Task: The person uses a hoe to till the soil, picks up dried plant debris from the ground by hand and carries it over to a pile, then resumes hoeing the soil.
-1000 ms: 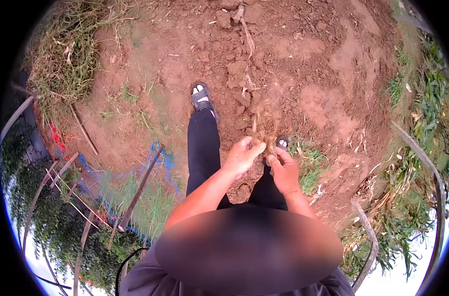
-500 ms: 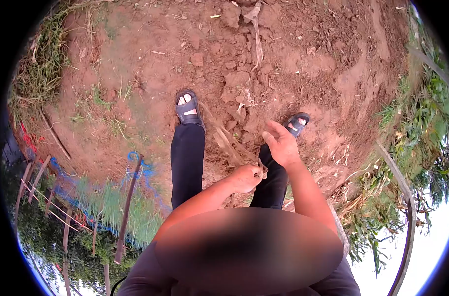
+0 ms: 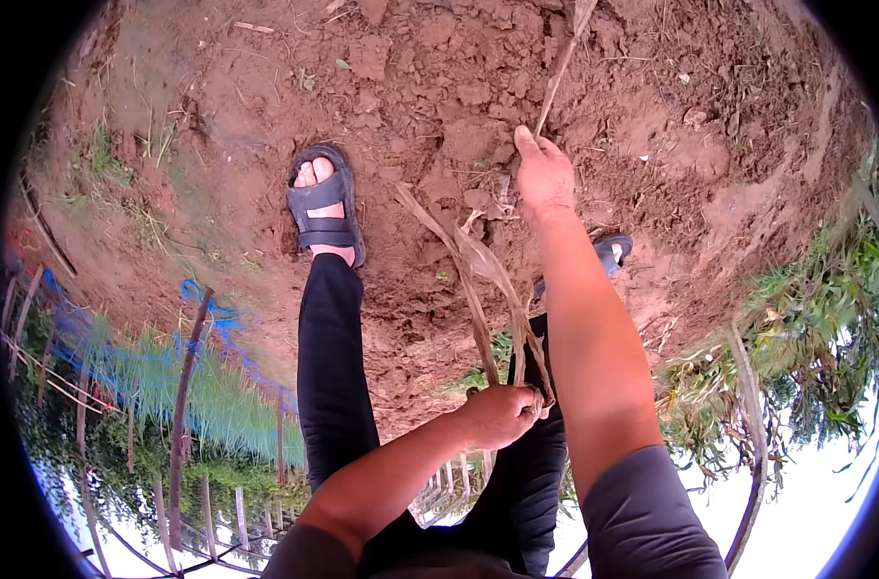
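1. Head view: dry strips (image 3: 478,256) are being gripped at their gathered end by the closed left hand (image 3: 497,417), their loose ends being spread upward in the view, over the soil (image 3: 411,87).
2. A strand (image 3: 562,75) is being pinched at its near end between the right hand's (image 3: 546,181) thumb and fingers.
3. Both are looking light, limp and probably brittle; thicker, bunched parts are seeming the safest hold.
4. The right arm is being stretched forward, the left being bent inward.
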Motion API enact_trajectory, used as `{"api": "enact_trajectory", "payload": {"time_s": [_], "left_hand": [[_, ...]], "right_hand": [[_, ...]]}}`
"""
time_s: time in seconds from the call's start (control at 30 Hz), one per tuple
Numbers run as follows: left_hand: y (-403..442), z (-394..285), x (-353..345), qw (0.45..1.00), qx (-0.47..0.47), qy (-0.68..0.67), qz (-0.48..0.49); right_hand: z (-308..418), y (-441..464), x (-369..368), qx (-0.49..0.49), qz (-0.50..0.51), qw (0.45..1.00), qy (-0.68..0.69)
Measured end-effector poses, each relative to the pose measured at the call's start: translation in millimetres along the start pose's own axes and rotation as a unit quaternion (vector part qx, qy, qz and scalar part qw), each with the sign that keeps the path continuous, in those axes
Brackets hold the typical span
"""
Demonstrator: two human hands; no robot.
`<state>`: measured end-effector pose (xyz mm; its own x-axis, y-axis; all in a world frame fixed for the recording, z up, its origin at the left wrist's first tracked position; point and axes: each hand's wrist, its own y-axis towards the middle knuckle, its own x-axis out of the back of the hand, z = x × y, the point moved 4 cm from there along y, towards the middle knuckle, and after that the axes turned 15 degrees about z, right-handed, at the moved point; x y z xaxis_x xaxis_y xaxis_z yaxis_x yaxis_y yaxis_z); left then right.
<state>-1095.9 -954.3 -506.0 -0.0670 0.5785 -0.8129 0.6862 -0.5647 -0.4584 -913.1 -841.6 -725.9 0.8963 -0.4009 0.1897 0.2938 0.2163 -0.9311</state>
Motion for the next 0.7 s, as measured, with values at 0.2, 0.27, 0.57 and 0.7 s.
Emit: {"api": "enact_trajectory", "payload": {"time_s": [0.2,0.27,0.57,0.7], "left_hand": [[-7.0,-23.0,15.3,0.998,0.051,0.006,0.026],[-4.3,-17.0,16.0,1.0,0.026,0.014,-0.004],[-16.2,-25.3,35.9,0.99,-0.007,-0.002,-0.143],[-23.7,-22.5,49.0,0.933,-0.117,-0.148,-0.306]], "right_hand": [[16.6,-66.7,38.5,0.036,0.067,0.98,0.184],[23.8,-88.7,55.6,0.035,0.138,0.976,0.165],[92.8,-169.5,105.0,0.076,0.211,0.941,0.255],[109.3,-196.2,114.8,0.166,0.105,0.97,0.143]]}}
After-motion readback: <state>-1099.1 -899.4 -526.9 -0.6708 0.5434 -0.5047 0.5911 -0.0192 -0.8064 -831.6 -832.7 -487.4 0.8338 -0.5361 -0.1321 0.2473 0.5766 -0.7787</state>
